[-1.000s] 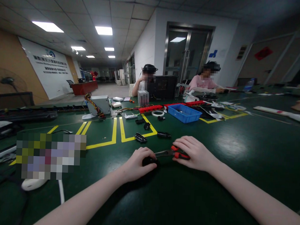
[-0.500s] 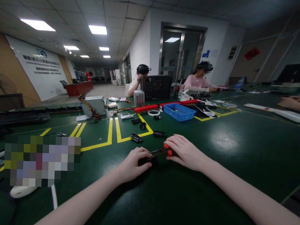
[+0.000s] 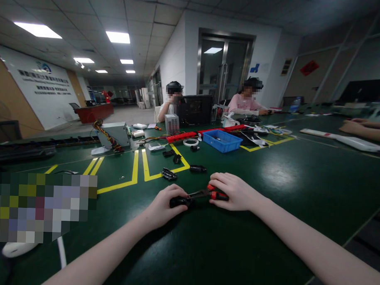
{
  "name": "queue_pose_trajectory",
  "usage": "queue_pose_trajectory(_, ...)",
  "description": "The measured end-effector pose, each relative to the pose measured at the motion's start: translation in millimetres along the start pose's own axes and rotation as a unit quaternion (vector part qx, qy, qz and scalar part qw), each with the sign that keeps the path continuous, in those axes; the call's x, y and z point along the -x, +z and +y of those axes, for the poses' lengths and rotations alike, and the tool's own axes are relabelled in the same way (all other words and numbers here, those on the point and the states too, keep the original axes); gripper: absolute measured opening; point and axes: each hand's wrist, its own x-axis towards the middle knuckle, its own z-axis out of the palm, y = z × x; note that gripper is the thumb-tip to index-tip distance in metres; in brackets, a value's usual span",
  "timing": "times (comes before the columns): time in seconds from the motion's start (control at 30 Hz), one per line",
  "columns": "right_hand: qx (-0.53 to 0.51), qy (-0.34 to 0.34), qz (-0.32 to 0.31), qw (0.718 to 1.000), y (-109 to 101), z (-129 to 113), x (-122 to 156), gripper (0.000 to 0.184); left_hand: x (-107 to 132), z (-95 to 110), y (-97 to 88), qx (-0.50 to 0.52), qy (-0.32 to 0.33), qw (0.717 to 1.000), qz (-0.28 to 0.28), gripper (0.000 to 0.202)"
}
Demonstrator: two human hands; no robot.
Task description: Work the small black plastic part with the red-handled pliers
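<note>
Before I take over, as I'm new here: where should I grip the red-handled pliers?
By the red handles, coming from the right, as the right hand does. The pliers lie with their handles rightward and nose leftward, at the black part under the left hand.

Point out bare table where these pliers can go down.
Bare green table lies right of the right hand, short of the blue bin; also this side of both hands. Crowded: black parts along the yellow tape, beyond the left hand.
</note>
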Motion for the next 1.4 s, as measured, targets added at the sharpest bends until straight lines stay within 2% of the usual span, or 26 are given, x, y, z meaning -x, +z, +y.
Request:
queue_pose_trajectory(0.2,-0.008,0.000,-0.009,1.000,2.7,-0.1,1.3,0.034,-0.1,0.9,1.0,0.003,-0.001,1.000,0.010,0.021)
queue_pose_trajectory(0.5,-0.018,0.005,-0.004,1.000,3.4,-2.3,0.2,0.035,-0.3,-3.7,3.2,-0.020,0.046,0.998,0.044,0.020)
queue_pose_trajectory(0.7,-0.010,0.018,-0.013,1.000,3.9,-1.9,1.3,0.032,1.4,-1.5,4.1,-0.048,0.022,0.997,0.059,0.037)
queue_pose_trajectory(0.9,-0.002,0.012,0.000,1.000,2.7,-1.7,1.9,0.030,2.9,3.0,5.7,-0.086,-0.053,0.995,0.023,0.043)
queue_pose_trajectory(1.03,-0.004,0.008,-0.005,1.000,3.3,-4.6,0.9,0.030,3.2,8.0,5.5,-0.126,-0.088,0.988,-0.014,0.036)
queue_pose_trajectory(1.4,-0.018,0.000,-0.010,1.000,3.4,-5.4,-0.2,0.032,3.9,11.6,4.8,-0.159,-0.083,0.983,-0.045,0.030)
